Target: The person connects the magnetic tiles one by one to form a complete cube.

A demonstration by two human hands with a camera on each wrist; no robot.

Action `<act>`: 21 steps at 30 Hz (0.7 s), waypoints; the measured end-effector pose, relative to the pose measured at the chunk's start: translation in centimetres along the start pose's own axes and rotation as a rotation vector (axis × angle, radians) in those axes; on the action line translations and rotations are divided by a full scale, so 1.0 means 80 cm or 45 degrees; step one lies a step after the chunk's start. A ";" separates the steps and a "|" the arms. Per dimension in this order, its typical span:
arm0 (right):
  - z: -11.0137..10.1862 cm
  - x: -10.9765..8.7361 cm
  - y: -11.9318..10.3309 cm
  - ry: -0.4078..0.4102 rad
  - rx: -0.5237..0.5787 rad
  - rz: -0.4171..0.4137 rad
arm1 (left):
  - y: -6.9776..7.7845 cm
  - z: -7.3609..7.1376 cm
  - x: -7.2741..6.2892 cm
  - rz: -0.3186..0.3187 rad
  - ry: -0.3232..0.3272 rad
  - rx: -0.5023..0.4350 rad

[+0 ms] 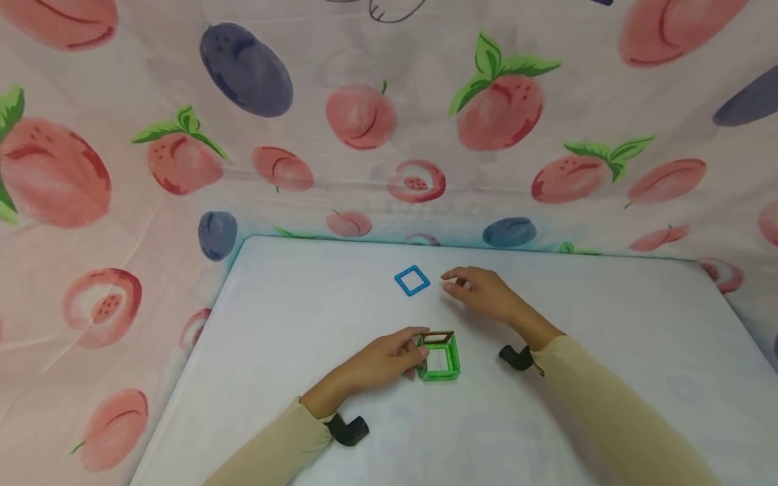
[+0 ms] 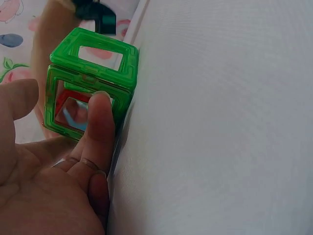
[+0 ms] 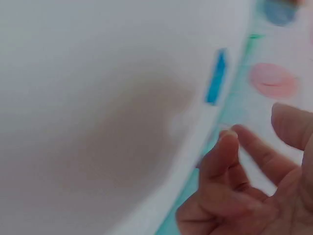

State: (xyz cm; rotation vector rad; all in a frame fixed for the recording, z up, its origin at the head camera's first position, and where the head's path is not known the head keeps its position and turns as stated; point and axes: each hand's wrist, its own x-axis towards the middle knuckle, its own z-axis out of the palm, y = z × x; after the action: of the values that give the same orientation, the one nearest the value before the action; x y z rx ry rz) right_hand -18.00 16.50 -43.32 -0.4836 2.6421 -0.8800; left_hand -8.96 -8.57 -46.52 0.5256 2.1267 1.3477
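In the head view, an open-topped box of magnetic tiles [image 1: 451,373] stands on the white table, green at its base and sides with a reddish tile at the back. My left hand [image 1: 389,356] holds it from the left, the thumb by the top edge and a finger on the side wall. Up close in the left wrist view, a fingertip [image 2: 100,110] presses on the green tile box [image 2: 93,76]. A blue square magnetic tile [image 1: 400,285] lies flat farther back. My right hand [image 1: 486,291] hovers right of it, fingers loosely bent and holding nothing.
A white table [image 1: 292,297] spreads beneath both hands. Behind and to the left hangs a fruit-printed cloth [image 1: 340,61], meeting the table's back edge. Each wrist carries a black camera mount, such as the left mount [image 1: 349,432].
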 end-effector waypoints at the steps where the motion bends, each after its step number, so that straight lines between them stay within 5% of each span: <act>1: 0.002 0.011 0.001 0.001 -0.060 -0.050 | 0.000 0.000 0.000 -0.001 0.000 -0.007; 7: 0.018 0.059 0.001 -0.183 -0.278 -0.076 | -0.002 -0.001 -0.001 0.008 -0.013 -0.015; 10: 0.019 0.068 -0.004 -0.185 -0.303 -0.051 | -0.002 -0.002 0.000 0.017 -0.014 -0.008; 21: 0.026 0.040 0.010 -0.164 -0.226 -0.153 | -0.005 -0.004 0.000 0.019 -0.023 -0.026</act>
State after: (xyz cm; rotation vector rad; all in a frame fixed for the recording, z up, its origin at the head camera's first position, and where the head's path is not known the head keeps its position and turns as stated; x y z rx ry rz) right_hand -20.22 14.74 -45.98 -0.7245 2.6060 -0.6270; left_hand -9.17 -8.93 -46.82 0.5440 2.0964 1.3667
